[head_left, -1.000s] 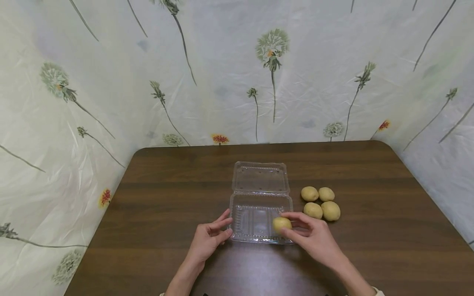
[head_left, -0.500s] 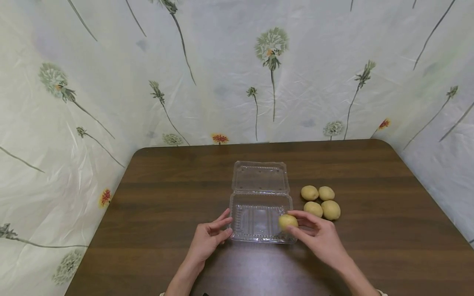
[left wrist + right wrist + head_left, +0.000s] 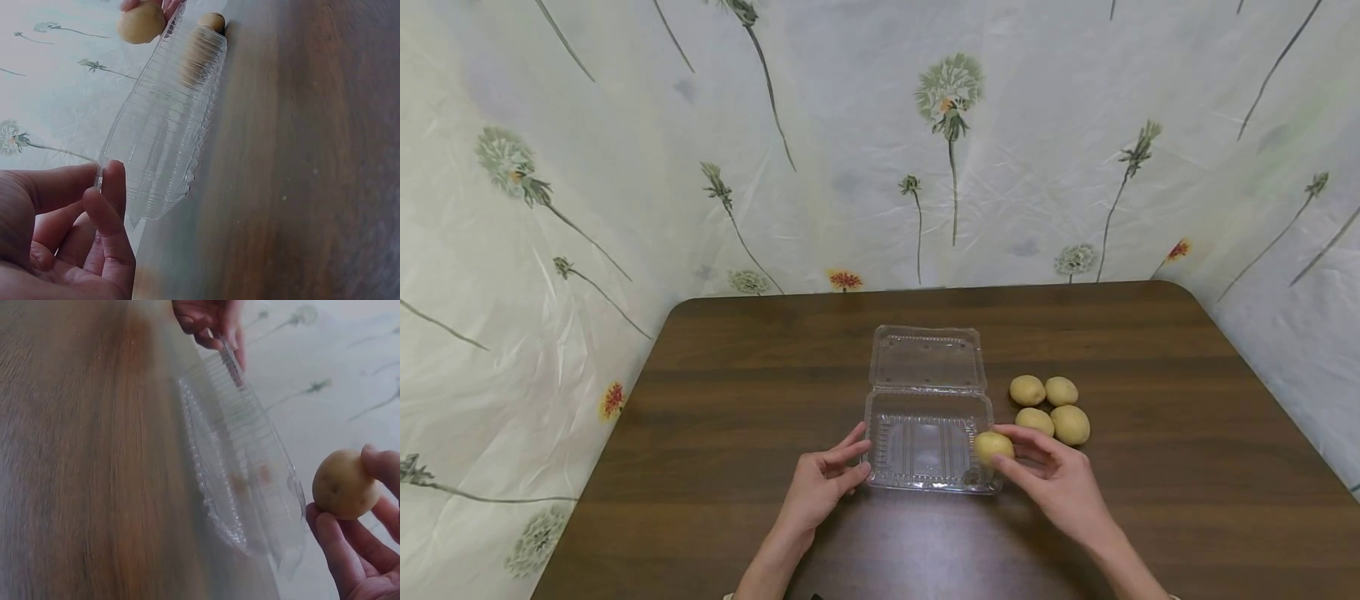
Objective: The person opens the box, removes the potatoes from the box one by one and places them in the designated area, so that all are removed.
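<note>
A clear plastic clamshell box point(image 3: 928, 486) lies on the table, its lid point(image 3: 927, 360) folded back away from me. At its left edge my left hand point(image 3: 818, 487) pinches the rim between thumb and fingers, as the left wrist view shows. My right hand point(image 3: 1063, 483) holds a small yellow potato point(image 3: 992, 448) by thumb and fingertips over the box's right edge. In the right wrist view this potato point(image 3: 345, 484) is up at rim height, just outside the box wall. Inside the box no potato shows.
Several more potatoes point(image 3: 1027, 391) sit in a close cluster to the right of the box, just beyond my right hand. The dark wooden table point(image 3: 760, 375) ends at a curtain point(image 3: 850, 208) printed with dandelions, behind and on both sides.
My right hand has carried the potato rightward, from above the box's inside to over its right edge. My left hand has stayed on the rim, and the box has barely moved.
</note>
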Available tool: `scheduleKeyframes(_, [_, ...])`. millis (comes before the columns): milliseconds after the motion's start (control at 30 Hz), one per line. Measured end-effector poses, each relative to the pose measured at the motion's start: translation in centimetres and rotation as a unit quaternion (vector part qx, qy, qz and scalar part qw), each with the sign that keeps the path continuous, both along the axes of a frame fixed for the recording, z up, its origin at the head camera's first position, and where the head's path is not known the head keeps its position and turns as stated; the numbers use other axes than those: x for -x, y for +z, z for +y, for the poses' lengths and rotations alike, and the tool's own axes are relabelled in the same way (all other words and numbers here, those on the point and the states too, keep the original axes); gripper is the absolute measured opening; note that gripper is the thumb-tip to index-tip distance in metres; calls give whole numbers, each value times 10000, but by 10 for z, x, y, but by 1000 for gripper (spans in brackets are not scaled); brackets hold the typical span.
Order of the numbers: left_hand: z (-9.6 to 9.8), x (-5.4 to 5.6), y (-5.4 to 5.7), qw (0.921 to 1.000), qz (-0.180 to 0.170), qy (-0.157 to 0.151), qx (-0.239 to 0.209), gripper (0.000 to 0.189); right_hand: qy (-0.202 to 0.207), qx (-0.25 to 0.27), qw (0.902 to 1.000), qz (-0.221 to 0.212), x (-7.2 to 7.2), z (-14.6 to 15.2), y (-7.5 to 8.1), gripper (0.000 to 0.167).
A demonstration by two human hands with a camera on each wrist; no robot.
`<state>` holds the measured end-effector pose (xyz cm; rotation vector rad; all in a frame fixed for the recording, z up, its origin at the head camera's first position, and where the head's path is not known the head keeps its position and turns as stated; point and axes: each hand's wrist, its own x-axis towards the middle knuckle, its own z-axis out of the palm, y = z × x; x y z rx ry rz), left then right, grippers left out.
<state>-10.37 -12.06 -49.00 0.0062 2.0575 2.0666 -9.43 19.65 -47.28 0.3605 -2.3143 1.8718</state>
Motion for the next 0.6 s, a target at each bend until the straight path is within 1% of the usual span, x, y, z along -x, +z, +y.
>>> scheduleKeyframes(233, [1,-1,1,10000,-6,18,-25,36,-192,-97,9998,11,-2,8,-4,39])
scheduleKeyframes(600, [0,0,2,10000,22,-5,16,36,-464,-571,9967,-336,-5,16,-10,37])
